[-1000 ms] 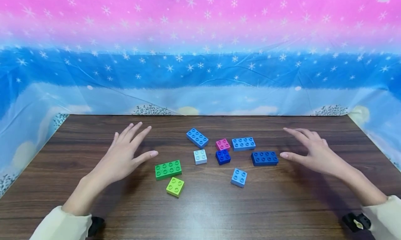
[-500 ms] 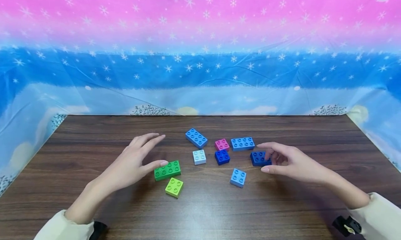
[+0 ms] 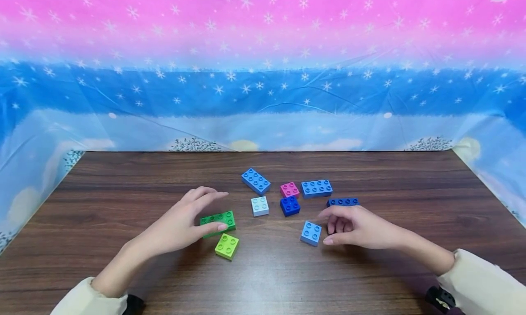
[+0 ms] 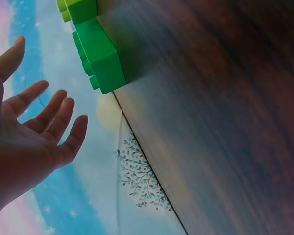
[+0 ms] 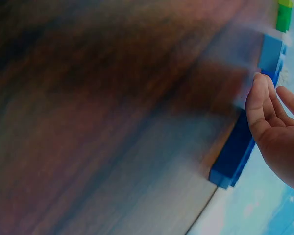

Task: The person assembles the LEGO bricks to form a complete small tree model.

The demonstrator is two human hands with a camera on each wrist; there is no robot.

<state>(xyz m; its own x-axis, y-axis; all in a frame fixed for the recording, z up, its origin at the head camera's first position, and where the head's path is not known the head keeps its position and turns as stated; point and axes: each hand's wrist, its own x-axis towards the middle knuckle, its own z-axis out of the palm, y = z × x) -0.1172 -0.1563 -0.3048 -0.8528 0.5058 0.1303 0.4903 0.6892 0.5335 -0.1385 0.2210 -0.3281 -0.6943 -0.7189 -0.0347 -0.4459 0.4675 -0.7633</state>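
Note:
My left hand (image 3: pixel 176 224) hangs above the long green toy brick (image 3: pixel 227 217), its thumb partly covering it, with a lime-green square brick (image 3: pixel 227 247) nearer me. In the left wrist view its fingers stand apart from the green brick (image 4: pixel 100 56) and hold nothing. Beside the light blue square brick (image 3: pixel 310 233) is my right hand (image 3: pixel 363 227). Thumb and index finger are spread just right of that brick; the other fingers bend inward without a visible hold. Behind this hand lies a long dark blue brick (image 3: pixel 343 202), partly hidden; the right wrist view shows its side (image 5: pixel 232 152).
Towards the middle lie a pale blue square brick (image 3: pixel 260 206), a pink square brick (image 3: pixel 289 189) and a dark blue square brick (image 3: pixel 290 206). Two long blue bricks, one angled (image 3: pixel 256 181) and one straighter (image 3: pixel 316 188), lie farther back. A snowflake-patterned cloth (image 3: pixel 263 109) borders the wooden table (image 3: pixel 263 283).
My right hand has come left and nearer me, past the long dark blue brick to the light blue square one. The left hand has lowered and moved right over the green brick.

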